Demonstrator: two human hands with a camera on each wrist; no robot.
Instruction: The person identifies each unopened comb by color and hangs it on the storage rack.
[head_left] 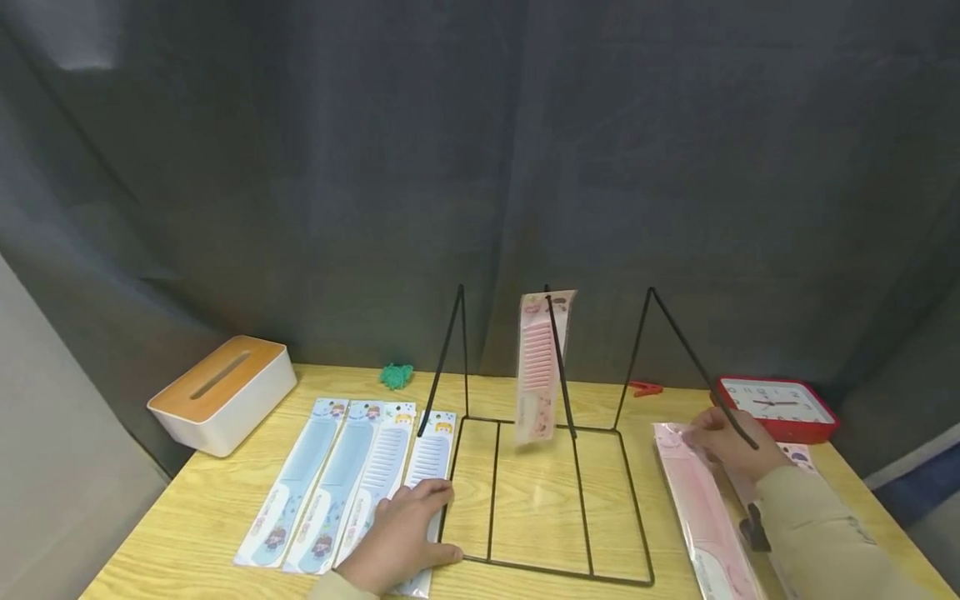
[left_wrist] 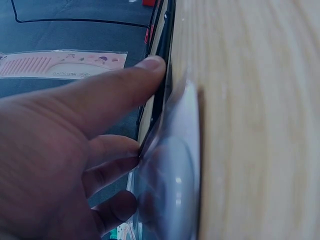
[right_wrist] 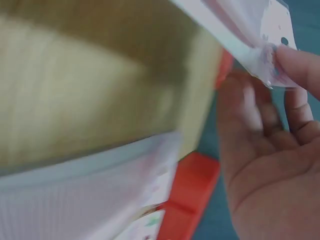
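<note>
My right hand (head_left: 731,442) pinches the top corner of a packaged pink comb (head_left: 705,517) between thumb and finger. In the right wrist view, this pack (right_wrist: 250,30) has its held end off the table. My left hand (head_left: 405,529) lies by the left side of a black wire rack (head_left: 492,492), fingers relaxed over a packaged blue comb (head_left: 430,458). The left wrist view has its thumb at the dark wire and its fingertips against the clear pack (left_wrist: 175,175). Another packaged pink comb (head_left: 536,367) hangs on the rack's middle arm.
Several packaged blue combs (head_left: 303,467) lie side by side on the wooden table (head_left: 187,533). A tissue box (head_left: 225,400) stands back left, near a green bundle (head_left: 396,376). A red clip (head_left: 647,389) and red-framed clock (head_left: 780,404) are back right. Another pink pack (right_wrist: 90,190) lies under the right arm.
</note>
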